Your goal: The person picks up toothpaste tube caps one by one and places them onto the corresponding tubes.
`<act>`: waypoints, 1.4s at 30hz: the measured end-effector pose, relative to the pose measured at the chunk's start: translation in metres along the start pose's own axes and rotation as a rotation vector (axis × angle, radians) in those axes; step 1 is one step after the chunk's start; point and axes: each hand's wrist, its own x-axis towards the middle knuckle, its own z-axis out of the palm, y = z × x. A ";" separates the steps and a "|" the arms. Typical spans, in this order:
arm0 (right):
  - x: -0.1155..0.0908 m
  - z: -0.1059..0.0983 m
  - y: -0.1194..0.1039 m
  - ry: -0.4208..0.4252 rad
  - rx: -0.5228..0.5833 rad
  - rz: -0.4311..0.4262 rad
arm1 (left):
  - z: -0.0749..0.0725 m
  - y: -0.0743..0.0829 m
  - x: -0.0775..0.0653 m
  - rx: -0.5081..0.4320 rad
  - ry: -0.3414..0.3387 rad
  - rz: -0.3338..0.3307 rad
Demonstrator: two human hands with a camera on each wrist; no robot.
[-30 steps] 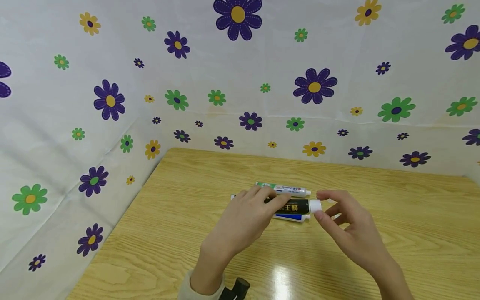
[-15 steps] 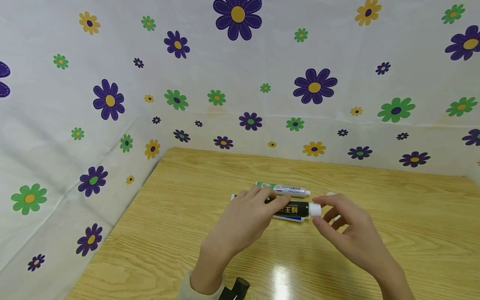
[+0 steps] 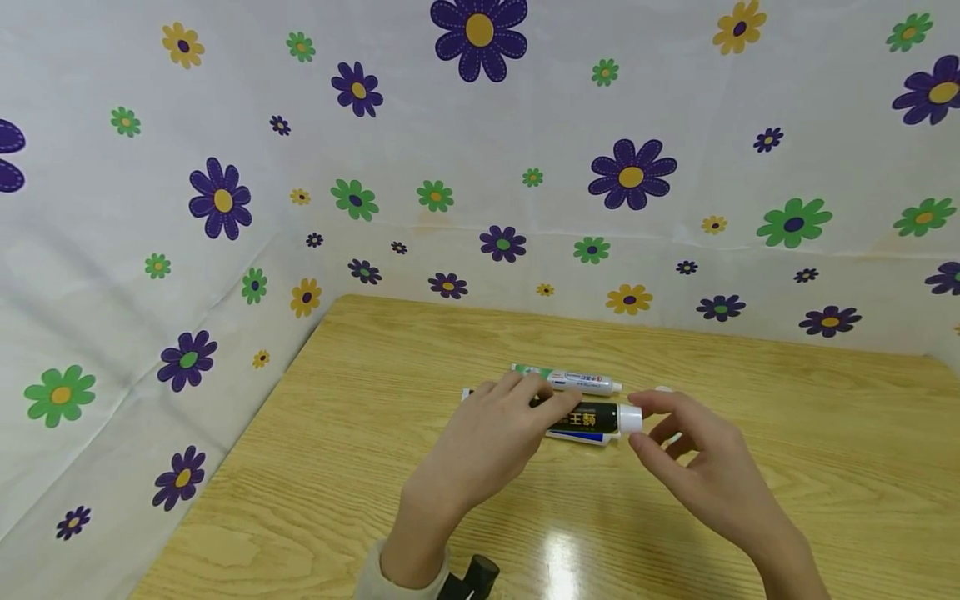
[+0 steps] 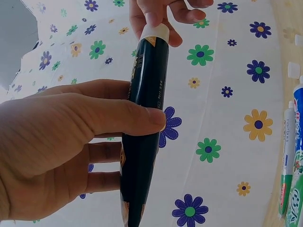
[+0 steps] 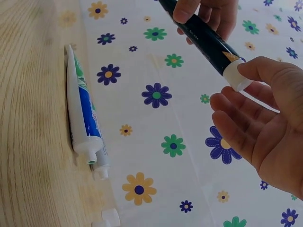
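My left hand (image 3: 487, 433) grips a black toothpaste tube (image 3: 592, 417) with gold lettering, thumb on one side and fingers on the other. The tube is held above the table, its white cap (image 3: 630, 419) pointing right. At that end is my right hand (image 3: 705, 467), pinching the cap (image 5: 235, 76) between thumb and index finger, with the other fingers loosely bent. Beneath and behind lie two more toothpaste tubes, a blue-and-white one (image 5: 87, 109) and a green-and-white one (image 3: 585, 382). Both have bare nozzles in the right wrist view.
Loose white caps lie on the wooden table (image 3: 337, 467), one cap (image 4: 293, 70) just past the tubes' nozzles and another cap (image 4: 298, 39) beyond it. A flower-printed cloth (image 3: 450, 150) hangs behind the table and along its left side.
My right hand has shifted slightly left onto the cap, uncovering part of a loose cap behind it. The black tube's cap end has dipped slightly. My left hand keeps its place.
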 end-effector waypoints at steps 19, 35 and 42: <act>0.000 0.000 0.003 -0.022 0.000 0.051 | 0.000 0.001 0.000 0.007 0.006 0.011; 0.000 0.000 0.003 -0.003 0.028 0.037 | 0.001 0.002 0.002 -0.030 0.016 0.000; 0.000 0.001 0.004 0.018 0.075 -0.043 | 0.000 -0.001 0.000 -0.044 0.018 -0.003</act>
